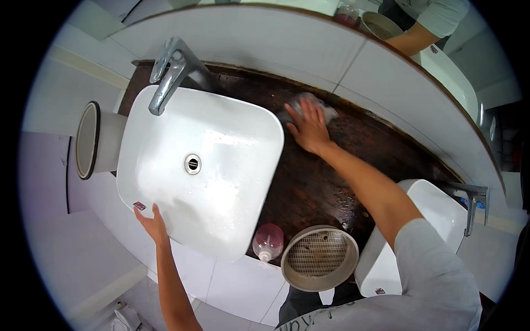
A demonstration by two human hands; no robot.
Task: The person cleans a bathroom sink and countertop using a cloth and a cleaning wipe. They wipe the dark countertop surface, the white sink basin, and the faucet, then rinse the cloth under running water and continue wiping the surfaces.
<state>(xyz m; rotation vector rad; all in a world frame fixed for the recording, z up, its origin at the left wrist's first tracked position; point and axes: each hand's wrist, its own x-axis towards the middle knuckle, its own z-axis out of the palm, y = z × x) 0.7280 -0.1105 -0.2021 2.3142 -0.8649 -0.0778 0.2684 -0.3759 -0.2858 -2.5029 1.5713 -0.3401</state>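
My right hand [311, 130] lies flat on a crumpled grey cloth [328, 112], fingers stretched out and spread. The cloth is pressed against the wet, dark reddish-brown countertop [309, 182], close to the back wall. At the near left corner of a white rectangular washbasin [221, 182], my left hand [152, 225] rests on the rim with thumb and fingers apart. Water drops dot the inside of this basin around its metal drain [192, 164]. A chrome faucet [175, 77] stands behind it.
Along the counter's front edge stand a pink pump bottle [269, 241] and a round beige basket [343, 243] with a mesh bottom. A second white basin [381, 265] with a chrome faucet [470, 201] lies right, partly behind my arm. A pale bin [107, 138] is left. A mirror [441, 71] spans the back.
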